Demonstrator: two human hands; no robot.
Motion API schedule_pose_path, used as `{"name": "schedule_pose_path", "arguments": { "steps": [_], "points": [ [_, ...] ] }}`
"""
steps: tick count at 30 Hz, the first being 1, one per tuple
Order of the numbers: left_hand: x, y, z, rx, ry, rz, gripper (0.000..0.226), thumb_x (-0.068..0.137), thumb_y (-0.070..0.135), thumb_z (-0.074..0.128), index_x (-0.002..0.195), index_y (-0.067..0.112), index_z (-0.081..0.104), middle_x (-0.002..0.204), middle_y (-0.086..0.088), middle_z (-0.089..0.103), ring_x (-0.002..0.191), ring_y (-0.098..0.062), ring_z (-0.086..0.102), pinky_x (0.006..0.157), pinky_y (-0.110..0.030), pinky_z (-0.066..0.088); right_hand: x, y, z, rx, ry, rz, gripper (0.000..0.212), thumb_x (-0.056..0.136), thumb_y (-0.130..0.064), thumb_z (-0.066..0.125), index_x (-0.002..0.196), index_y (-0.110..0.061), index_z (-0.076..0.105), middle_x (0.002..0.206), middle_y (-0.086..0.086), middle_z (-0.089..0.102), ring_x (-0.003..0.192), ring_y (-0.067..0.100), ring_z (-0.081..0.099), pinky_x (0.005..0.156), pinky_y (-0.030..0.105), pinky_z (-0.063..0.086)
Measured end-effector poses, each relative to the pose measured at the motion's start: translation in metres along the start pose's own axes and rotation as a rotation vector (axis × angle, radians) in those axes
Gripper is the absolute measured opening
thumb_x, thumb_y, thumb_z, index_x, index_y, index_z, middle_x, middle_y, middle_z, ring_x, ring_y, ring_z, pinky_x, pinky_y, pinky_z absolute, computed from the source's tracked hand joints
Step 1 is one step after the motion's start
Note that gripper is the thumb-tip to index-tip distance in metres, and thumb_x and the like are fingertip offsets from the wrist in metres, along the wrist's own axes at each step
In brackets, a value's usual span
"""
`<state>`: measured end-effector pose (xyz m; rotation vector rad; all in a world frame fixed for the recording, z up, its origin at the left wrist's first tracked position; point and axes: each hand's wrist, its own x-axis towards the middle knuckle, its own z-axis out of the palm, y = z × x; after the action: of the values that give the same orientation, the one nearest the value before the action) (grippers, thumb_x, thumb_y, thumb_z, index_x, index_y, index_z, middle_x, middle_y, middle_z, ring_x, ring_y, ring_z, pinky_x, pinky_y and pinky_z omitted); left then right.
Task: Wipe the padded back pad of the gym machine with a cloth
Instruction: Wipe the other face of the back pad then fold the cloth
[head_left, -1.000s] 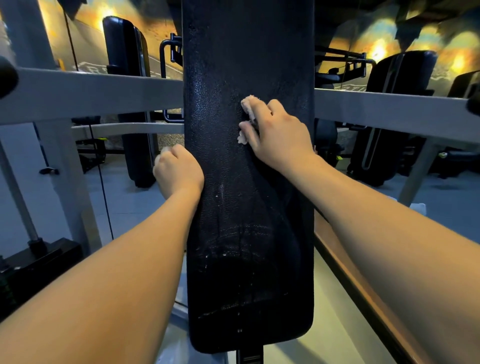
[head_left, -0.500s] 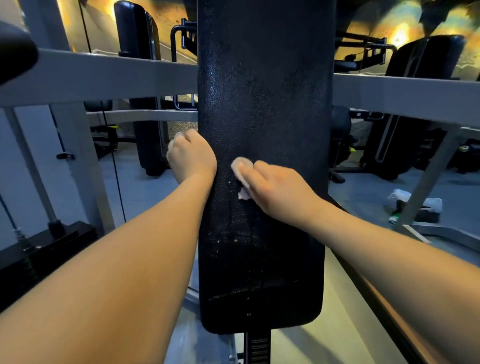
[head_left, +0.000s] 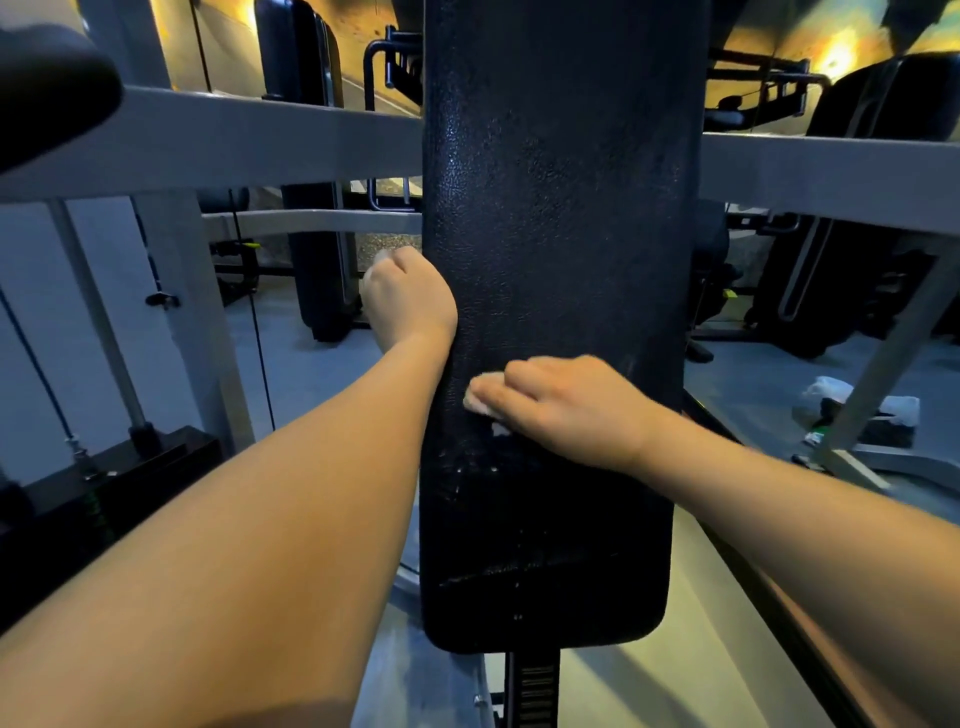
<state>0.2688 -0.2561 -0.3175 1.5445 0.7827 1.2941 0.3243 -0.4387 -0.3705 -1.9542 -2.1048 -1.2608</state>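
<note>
A tall black padded back pad (head_left: 561, 208) stands upright in the middle of the view, with faint wet streaks and specks on its lower half. My right hand (head_left: 566, 410) lies flat on the pad's lower middle, pressing a small pale cloth (head_left: 480, 400) against it; only the cloth's left edge shows beyond my fingers. My left hand (head_left: 408, 299) is curled around the pad's left edge, slightly higher than the right hand.
Grey frame bars (head_left: 234, 140) run left and right behind the pad. A weight stack (head_left: 119, 483) sits low on the left. Other black gym machines (head_left: 878, 218) stand behind. A white cloth or bag (head_left: 831, 389) lies on the floor at right.
My right hand with the cloth has slid down the pad from its upper middle to its lower middle. The left hand keeps its hold on the pad's left edge.
</note>
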Motion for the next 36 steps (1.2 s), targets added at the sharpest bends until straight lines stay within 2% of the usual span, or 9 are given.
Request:
{"name": "schedule_pose_path", "arguments": {
  "steps": [5,9,12,16,19,25,30,34,36],
  "points": [
    [0.001,-0.001,-0.001,-0.011,0.009,-0.009,0.038,0.102,0.023,0.03,0.105,0.003,0.063,0.115,-0.015,0.064,0.106,-0.031,0.055,0.088,-0.04,0.04,0.036,0.029,0.0,-0.009,0.272,0.381,0.023,0.101,-0.034,0.056,0.113,-0.02,0.068,0.09,0.004,0.058,0.074,0.03,0.06,0.054,0.044,0.053],
    [0.001,-0.001,0.001,-0.005,0.013,0.007,0.039,0.102,0.024,0.029,0.105,0.004,0.063,0.114,-0.014,0.064,0.104,-0.03,0.055,0.085,-0.038,0.039,0.003,-0.004,0.011,0.074,0.116,0.144,0.023,0.102,-0.029,0.054,0.118,-0.018,0.066,0.09,0.004,0.055,0.074,0.028,0.057,0.051,0.041,0.05],
    [0.002,-0.002,0.002,-0.003,0.004,0.029,0.039,0.102,0.029,0.031,0.106,0.005,0.062,0.113,-0.014,0.062,0.106,-0.031,0.053,0.085,-0.038,0.036,0.003,0.017,-0.006,-0.048,0.049,0.026,0.018,0.098,-0.03,0.059,0.111,-0.022,0.066,0.087,0.003,0.054,0.074,0.026,0.058,0.044,0.031,0.042],
    [-0.002,-0.005,0.005,0.081,0.03,0.204,0.032,0.101,0.038,0.037,0.108,0.01,0.051,0.12,-0.013,0.051,0.113,-0.03,0.045,0.087,-0.033,0.03,0.027,0.061,-0.021,-0.223,0.252,0.405,0.023,0.098,-0.041,0.057,0.108,-0.026,0.07,0.082,0.001,0.056,0.07,0.028,0.062,0.042,0.032,0.039],
    [-0.005,-0.004,0.006,0.159,0.068,0.293,0.042,0.102,0.04,0.032,0.126,0.009,0.047,0.131,-0.014,0.045,0.119,-0.032,0.042,0.09,-0.034,0.028,0.03,0.047,-0.009,-0.196,0.349,0.635,0.031,0.094,-0.041,0.059,0.117,-0.022,0.069,0.087,0.005,0.06,0.069,0.032,0.063,0.044,0.033,0.042],
    [-0.004,0.005,0.002,0.355,0.029,0.382,0.052,0.105,0.048,0.021,0.154,0.029,0.028,0.151,-0.007,0.031,0.133,-0.032,0.037,0.103,-0.05,0.036,0.017,0.02,-0.013,-0.204,0.19,0.707,0.046,0.099,-0.054,0.051,0.134,-0.026,0.058,0.094,0.0,0.06,0.078,0.024,0.063,0.047,0.03,0.033],
    [-0.012,0.017,-0.016,0.584,-0.031,0.449,0.058,0.106,0.042,0.026,0.159,0.021,0.012,0.16,-0.009,0.02,0.147,-0.033,0.02,0.122,-0.055,0.01,0.002,0.022,-0.024,-0.122,0.12,0.612,0.019,0.096,-0.028,0.067,0.113,-0.022,0.064,0.076,0.0,0.043,0.054,0.026,0.044,0.042,0.025,0.023],
    [-0.022,0.019,-0.027,0.887,-0.214,0.88,0.064,0.106,0.043,0.025,0.161,0.022,0.001,0.169,-0.003,-0.002,0.155,-0.023,-0.009,0.125,-0.051,-0.003,-0.001,0.062,-0.038,-0.116,0.164,0.69,0.022,0.102,-0.024,0.056,0.124,-0.023,0.061,0.089,0.008,0.051,0.066,0.035,0.054,0.049,0.033,0.033],
    [-0.029,0.012,-0.018,0.996,-0.344,0.932,0.068,0.105,0.053,0.015,0.16,0.024,-0.011,0.168,0.0,-0.02,0.152,-0.022,-0.023,0.124,-0.049,-0.009,0.002,0.083,-0.041,-0.077,0.258,0.834,0.025,0.105,-0.023,0.05,0.126,-0.016,0.06,0.096,0.017,0.057,0.074,0.041,0.059,0.055,0.037,0.036]
  ]
}}
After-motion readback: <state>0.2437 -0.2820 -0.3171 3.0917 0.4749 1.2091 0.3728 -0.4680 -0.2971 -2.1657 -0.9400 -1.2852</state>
